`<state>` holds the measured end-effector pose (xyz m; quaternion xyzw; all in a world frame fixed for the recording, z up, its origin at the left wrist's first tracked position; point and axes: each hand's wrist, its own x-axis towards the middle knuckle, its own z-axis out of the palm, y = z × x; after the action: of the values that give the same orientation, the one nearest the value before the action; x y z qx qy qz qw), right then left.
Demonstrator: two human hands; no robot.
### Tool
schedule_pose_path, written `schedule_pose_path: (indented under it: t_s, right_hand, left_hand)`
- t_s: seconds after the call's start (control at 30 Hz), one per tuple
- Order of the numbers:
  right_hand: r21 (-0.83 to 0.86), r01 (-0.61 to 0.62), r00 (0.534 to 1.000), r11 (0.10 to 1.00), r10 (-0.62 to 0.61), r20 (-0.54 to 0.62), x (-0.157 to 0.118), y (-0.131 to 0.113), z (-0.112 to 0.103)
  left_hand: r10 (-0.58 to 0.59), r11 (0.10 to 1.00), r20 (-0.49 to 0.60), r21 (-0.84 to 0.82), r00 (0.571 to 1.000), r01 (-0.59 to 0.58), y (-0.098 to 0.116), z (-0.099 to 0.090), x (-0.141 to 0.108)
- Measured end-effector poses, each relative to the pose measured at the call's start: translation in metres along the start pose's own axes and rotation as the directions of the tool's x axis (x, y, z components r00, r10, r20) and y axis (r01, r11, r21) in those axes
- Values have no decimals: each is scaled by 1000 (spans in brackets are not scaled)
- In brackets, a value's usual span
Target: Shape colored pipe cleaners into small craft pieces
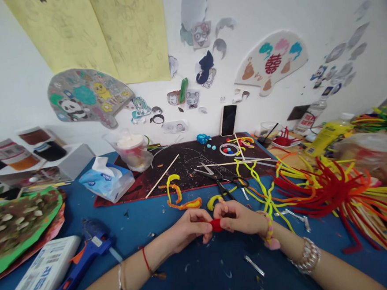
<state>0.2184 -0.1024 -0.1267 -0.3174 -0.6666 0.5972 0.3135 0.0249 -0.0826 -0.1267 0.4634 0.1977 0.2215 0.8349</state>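
Two bare hands, the left hand (189,228) and right hand (240,217), pinch a small red fuzzy pipe-cleaner bundle (215,225) between closed fingertips; slackened pressure could let it spring loose.

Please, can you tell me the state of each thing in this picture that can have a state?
Left hand: pinching red piece
Right hand: pinching same piece
Red piece: held between both hands
Scissors: blades open
Tissue pack: opened, tissue sticking out
Glue gun: lying down
Phone: upright, screen dark
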Motion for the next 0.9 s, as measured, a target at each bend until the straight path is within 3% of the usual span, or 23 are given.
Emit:
schedule_pose_path:
  t_s: [0.3,0.4,0.47,0.53,0.6,0.7,0.77,0.9]
  right_hand:
    - [36,-67,975,997,57,216,-2,-8,9]
    - [107,-62,979,992,40,198,-1,-7,15]
    - [140,-69,986,988,46,159,-1,-7,16]
    - [157,-81,990,984,61,125,-1,-6,16]
    - [161,-95,989,982,75,128,-1,-6,16]
    - [167,-108,981,980,78,180,-1,-6,19]
    - [187,-96,980,978,60,189,-1,-6,21]
    - [158,-74,987,985,49,153,0,-5,25]
  left_hand:
    - [-10,1000,-36,5,999,10,0,-1,2]
    - [72,987,-71,147,995,-61,1,-2,2]
    - [195,921,-75,357,978,-156,5,0,-1]
    - [317,738,10,626,948,-253,11,2,-4]
    - [354,450,153,837,923,-312,17,3,-7]
    - [311,59,315,936,897,-348,21,-1,-8]
    - [310,-102,373,928,875,-359,20,-6,-7]
    - [367,-252,398,913,841,-322,18,-13,-5]
